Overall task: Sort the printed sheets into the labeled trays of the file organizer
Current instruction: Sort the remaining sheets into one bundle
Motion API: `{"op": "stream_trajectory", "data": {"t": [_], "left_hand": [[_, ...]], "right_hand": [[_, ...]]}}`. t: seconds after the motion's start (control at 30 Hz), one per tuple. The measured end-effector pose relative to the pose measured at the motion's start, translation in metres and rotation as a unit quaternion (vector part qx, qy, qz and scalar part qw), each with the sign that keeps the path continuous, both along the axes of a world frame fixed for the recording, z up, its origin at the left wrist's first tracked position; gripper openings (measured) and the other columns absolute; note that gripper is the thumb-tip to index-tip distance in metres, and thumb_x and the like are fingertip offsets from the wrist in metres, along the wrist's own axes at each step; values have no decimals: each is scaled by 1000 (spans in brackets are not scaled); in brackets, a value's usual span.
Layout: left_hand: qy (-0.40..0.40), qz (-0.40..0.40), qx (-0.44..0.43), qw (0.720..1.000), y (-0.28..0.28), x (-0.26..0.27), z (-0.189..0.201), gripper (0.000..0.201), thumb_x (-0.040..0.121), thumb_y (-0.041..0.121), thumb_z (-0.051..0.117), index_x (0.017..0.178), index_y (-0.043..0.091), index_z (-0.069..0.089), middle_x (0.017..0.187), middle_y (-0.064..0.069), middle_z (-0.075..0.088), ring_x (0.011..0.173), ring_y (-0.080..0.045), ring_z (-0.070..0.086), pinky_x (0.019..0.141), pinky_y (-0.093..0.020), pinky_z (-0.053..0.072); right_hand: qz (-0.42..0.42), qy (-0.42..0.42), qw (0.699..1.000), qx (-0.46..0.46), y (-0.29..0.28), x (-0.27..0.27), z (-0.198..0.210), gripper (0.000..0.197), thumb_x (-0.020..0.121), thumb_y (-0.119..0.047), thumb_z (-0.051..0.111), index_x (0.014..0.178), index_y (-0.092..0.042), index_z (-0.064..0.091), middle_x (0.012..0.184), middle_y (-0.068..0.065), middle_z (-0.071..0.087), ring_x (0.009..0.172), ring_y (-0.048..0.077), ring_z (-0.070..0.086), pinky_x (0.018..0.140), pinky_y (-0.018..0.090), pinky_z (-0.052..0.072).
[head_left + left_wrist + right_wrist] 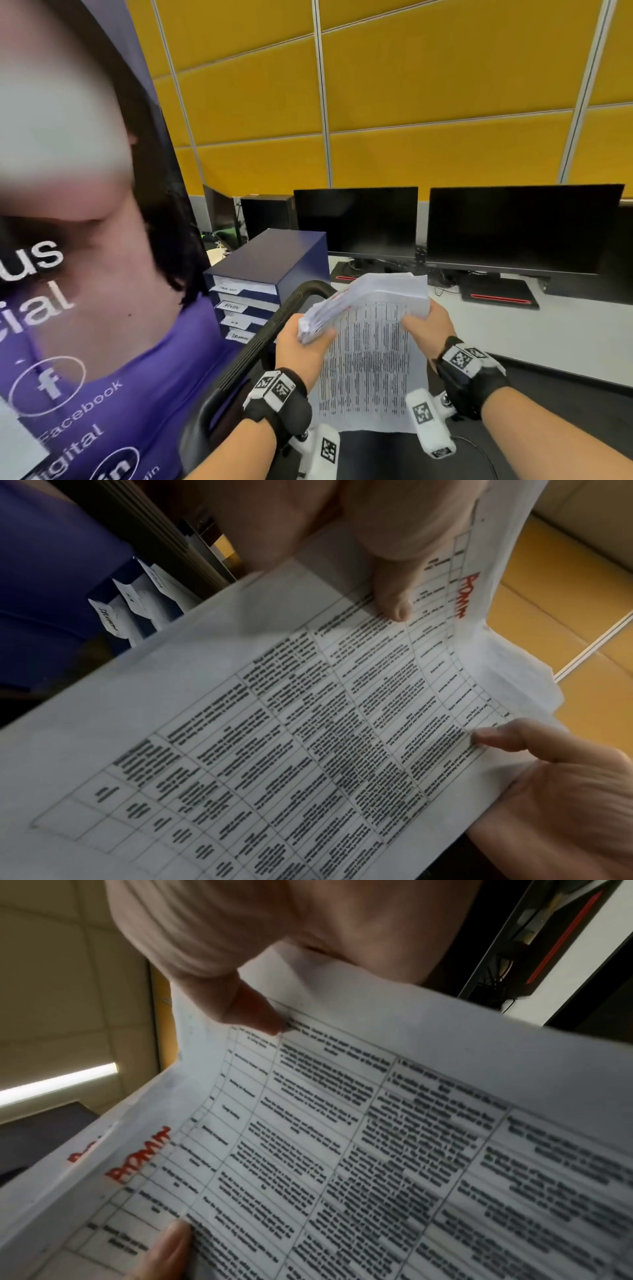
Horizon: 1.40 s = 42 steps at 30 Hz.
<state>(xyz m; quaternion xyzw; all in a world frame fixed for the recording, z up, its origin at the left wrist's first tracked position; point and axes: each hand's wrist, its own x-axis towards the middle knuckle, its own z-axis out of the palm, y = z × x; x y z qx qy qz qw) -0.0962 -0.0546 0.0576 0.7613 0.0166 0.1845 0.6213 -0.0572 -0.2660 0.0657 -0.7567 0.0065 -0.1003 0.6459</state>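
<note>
I hold a stack of printed sheets (370, 359) in both hands above a chair. My left hand (313, 337) grips the stack's curled-back left corner, thumb on top. My right hand (419, 318) pinches the top right edge. The front sheet (274, 737) carries a printed table and hangs down towards me. A red handwritten word "ADMIN" (140, 1153) marks its top edge, between my two thumbs. The dark blue file organizer (274, 260) stands on the desk to the left of the sheets. Its stacked trays bear white handwritten labels (233, 306), one reading "ADMIN".
A black chair back (260, 346) curves between me and the organizer. Two dark monitors (356, 222) (524, 229) stand on the white desk (513, 335) behind the sheets. A large purple printed banner (85, 291) fills the left side. Yellow wall panels lie behind.
</note>
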Motion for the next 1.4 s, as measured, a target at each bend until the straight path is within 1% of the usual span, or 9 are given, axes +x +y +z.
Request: {"op": "stream_trajectory", "data": {"t": [0.1, 0.27, 0.4, 0.53, 0.7, 0.83, 1.0, 1.23, 1.4], "left_hand": [[-25, 7, -18, 1000, -3, -3, 2, 26, 77, 9, 75, 89, 23, 57, 88, 0, 66, 78, -13, 63, 64, -16, 48], [-5, -14, 5, 1000, -8, -5, -5, 57, 68, 14, 83, 109, 24, 45, 98, 5, 62, 87, -8, 64, 75, -24, 54], [-7, -1, -45, 999, -4, -2, -7, 67, 67, 12, 84, 117, 20, 41, 104, 1, 62, 90, -12, 65, 79, -30, 55], [3, -23, -3, 1000, -2, -6, -2, 58, 71, 13, 81, 114, 20, 42, 104, 1, 61, 87, -7, 63, 72, -21, 52], [-17, 20, -30, 999, 4, -5, 9, 56, 73, 13, 80, 114, 20, 43, 96, 3, 60, 76, -6, 61, 56, -10, 49], [1, 12, 15, 1000, 6, -3, 7, 52, 74, 19, 79, 111, 22, 44, 97, 0, 64, 81, -12, 66, 67, -24, 56], [33, -6, 12, 999, 9, -3, 9, 56, 75, 17, 79, 116, 18, 41, 99, -1, 63, 84, -13, 66, 71, -26, 57], [14, -8, 61, 998, 7, -3, 15, 39, 75, 22, 79, 103, 19, 52, 95, 0, 64, 81, -10, 64, 61, -15, 49], [2, 13, 63, 998, 7, 0, 14, 31, 77, 17, 76, 96, 21, 52, 89, -1, 63, 76, -12, 62, 59, -18, 50]], "right_hand": [[2, -29, 1000, 12, -1, -7, 0, 31, 79, 8, 55, 86, -23, 59, 81, 4, 65, 76, 19, 62, 66, 27, 53], [15, -24, 999, 24, 0, -15, 1, 48, 77, 7, 59, 119, -15, 49, 98, 9, 64, 87, 19, 65, 66, 25, 53], [13, -25, 1000, 12, -5, -19, 3, 55, 77, 6, 62, 123, -16, 42, 99, 4, 60, 87, 14, 62, 65, 23, 51], [8, -48, 999, -9, -5, -26, 7, 50, 79, 6, 61, 118, -20, 43, 92, -4, 58, 87, 14, 63, 58, 16, 50], [7, -111, 992, -56, -1, -28, 20, 88, 76, 10, 58, 142, -36, 23, 116, -7, 43, 85, 14, 62, 62, 21, 58], [25, -136, 956, -260, 4, -26, 33, 68, 82, 0, 57, 138, -32, 38, 132, -7, 31, 87, 2, 42, 60, 2, 45], [10, -152, 951, -270, 0, -26, 41, 50, 83, -1, 56, 128, -23, 53, 124, -7, 36, 104, 1, 36, 67, -13, 28], [25, -161, 949, -271, -3, -23, 47, 29, 88, -10, 57, 114, -20, 61, 109, -8, 54, 99, 4, 47, 91, 17, 34], [16, -138, 959, -245, -6, -18, 49, 19, 89, -10, 56, 99, -22, 65, 95, -14, 59, 92, 3, 52, 84, 17, 36]]}}
